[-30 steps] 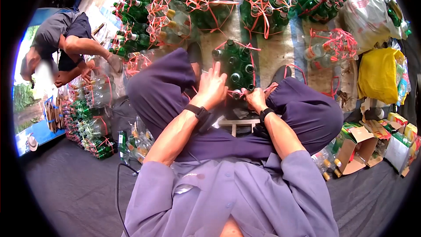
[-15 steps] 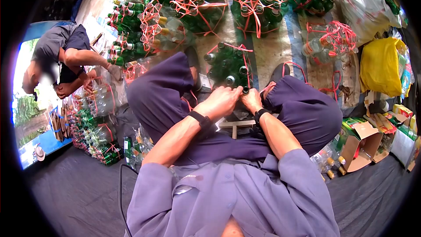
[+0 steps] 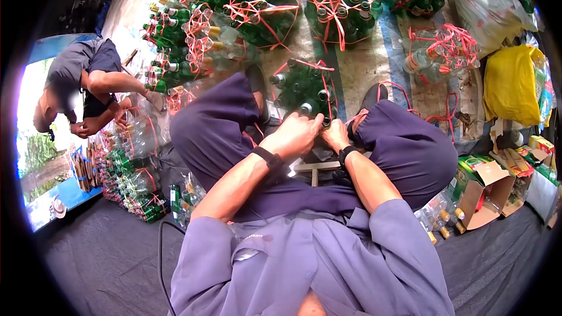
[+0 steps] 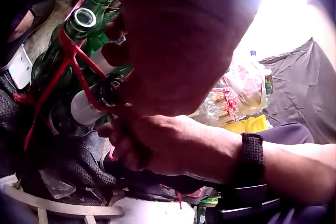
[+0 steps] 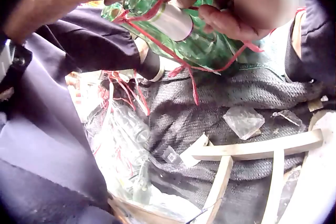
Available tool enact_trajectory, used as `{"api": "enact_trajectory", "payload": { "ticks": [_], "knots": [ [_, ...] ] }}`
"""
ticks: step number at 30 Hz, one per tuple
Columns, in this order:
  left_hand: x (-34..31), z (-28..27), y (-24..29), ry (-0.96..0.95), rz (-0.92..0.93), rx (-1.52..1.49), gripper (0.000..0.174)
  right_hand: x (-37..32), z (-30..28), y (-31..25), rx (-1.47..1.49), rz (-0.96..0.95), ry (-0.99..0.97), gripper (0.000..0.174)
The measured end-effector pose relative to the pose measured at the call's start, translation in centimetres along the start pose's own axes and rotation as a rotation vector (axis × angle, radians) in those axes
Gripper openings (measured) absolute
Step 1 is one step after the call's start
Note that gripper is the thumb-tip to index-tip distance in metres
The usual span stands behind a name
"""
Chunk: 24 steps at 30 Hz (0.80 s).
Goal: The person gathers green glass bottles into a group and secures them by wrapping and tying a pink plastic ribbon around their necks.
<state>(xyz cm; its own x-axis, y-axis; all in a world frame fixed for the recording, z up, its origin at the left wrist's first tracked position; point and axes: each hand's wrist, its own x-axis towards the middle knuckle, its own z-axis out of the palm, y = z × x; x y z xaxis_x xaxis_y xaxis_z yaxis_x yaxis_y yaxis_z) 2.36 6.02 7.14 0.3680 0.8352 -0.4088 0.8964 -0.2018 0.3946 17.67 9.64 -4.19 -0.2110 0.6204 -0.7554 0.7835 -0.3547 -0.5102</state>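
Between the person's knees stands a bundle of green glass bottles (image 3: pixel 300 89), bound with red plastic strap (image 5: pixel 194 88). At the bundle's near corner the left hand (image 3: pixel 295 136) and right hand (image 3: pixel 336 136) meet beside a bottle neck. Fingers of both hands pinch the strap close to that bottle's mouth. In the left wrist view, the strap loops round an open bottle mouth (image 4: pixel 84 19) and runs in between the two hands. A loose strap end hangs below the bundle in the right wrist view. The back of the left hand hides part of the bottles.
More strapped green bottle bundles (image 3: pixel 345 14) stand ahead. To the right are clear bottles (image 3: pixel 439 52), a white sack (image 3: pixel 489 9), a yellow bag (image 3: pixel 510 85) and an opened cardboard box (image 3: pixel 486 199). A curved wooden frame (image 5: pixel 257 151) lies close below. Another person (image 3: pixel 88 76) crouches at left.
The left hand has come down from over the bottles to the near corner, beside the right hand. The right hand has shifted slightly. Since half a second ago both hands have barely moved.
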Motion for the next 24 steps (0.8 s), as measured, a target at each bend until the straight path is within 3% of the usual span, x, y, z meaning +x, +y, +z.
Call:
{"api": "enact_trajectory", "payload": {
  "ticks": [5,7,10,22,24],
  "knots": [
    [0.3,0.3,0.2,-0.025,0.023,0.111,0.060,0.1,0.0,0.2,-0.029,-0.020,0.010,0.052],
    [0.3,0.6,0.3,0.087,0.058,0.164,0.065,0.2,0.0,0.3,-0.027,-0.047,0.015,0.055],
    [0.6,0.3,0.4,-0.008,0.039,0.187,0.068,-0.2,-0.2,0.0,-0.032,-0.058,-0.001,0.055],
    [1.4,-0.7,0.4,-0.055,0.066,0.248,0.062,0.2,0.3,0.6,0.047,-0.124,-0.048,0.051],
    [1.6,-1.2,0.5,-0.090,0.056,0.246,0.059,-0.2,-0.3,0.2,0.009,-0.150,-0.063,0.042]
  ]
}}
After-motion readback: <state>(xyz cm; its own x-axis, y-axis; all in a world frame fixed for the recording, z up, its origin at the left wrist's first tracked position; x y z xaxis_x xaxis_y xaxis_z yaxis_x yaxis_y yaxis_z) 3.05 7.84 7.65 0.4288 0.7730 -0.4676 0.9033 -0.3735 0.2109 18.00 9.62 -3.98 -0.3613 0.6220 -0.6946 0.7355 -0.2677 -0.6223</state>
